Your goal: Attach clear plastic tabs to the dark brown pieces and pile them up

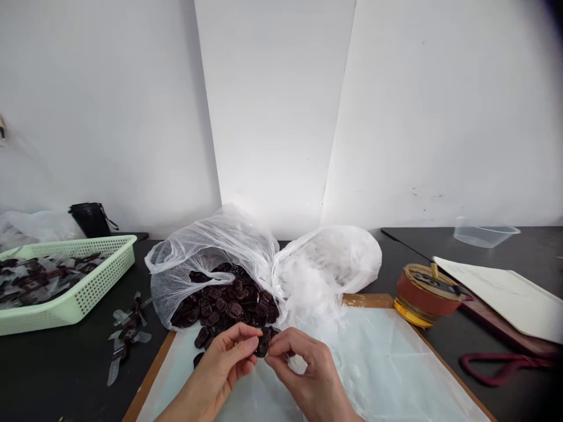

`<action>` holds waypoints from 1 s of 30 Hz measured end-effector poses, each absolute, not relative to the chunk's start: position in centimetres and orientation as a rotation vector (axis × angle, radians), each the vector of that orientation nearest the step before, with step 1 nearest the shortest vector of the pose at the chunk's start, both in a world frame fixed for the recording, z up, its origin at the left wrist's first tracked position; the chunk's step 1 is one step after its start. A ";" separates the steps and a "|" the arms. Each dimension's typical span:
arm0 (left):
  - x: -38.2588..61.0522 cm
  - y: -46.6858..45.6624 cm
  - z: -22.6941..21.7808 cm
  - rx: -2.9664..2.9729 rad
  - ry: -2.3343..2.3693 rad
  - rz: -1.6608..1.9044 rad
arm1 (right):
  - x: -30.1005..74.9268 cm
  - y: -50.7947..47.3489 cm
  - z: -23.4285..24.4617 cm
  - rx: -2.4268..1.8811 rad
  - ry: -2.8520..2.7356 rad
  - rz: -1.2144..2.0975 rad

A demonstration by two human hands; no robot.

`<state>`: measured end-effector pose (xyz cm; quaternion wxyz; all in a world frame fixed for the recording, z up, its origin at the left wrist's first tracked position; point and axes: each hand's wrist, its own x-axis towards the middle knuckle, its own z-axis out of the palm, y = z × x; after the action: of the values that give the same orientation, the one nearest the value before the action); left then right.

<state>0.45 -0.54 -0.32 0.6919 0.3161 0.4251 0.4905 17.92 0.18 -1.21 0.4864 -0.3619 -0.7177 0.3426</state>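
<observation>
Dark piece (263,344) pinched; notebook (505,299) writing too faint to read

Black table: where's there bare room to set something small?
The black table is mostly bare front left, below the green basket and left of the loose straps, and back right between the clear tub and notebook. The middle is crowded: dark pieces and plastic bags sit beyond your left hand and right hand.

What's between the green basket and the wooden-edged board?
A small pile of dark brown pieces with clear strips, lying on the black table; the head view shows it.
</observation>
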 end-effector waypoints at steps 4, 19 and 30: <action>0.1 -0.6 -0.1 0.709 0.945 1.100 | 18.0 0.4 -1.1 -0.880 -1.662 0.952; 0.4 -0.4 0.4 0.919 1.143 1.063 | 17.6 1.4 -2.5 -0.727 -1.222 1.560; 0.1 -0.6 0.0 1.047 1.075 0.976 | 17.8 1.4 -2.5 -0.806 -1.485 1.451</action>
<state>0.09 -0.58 0.01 0.6256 0.4562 0.4686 0.4253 17.82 1.41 -2.47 0.4416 -0.3248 -0.5981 0.5846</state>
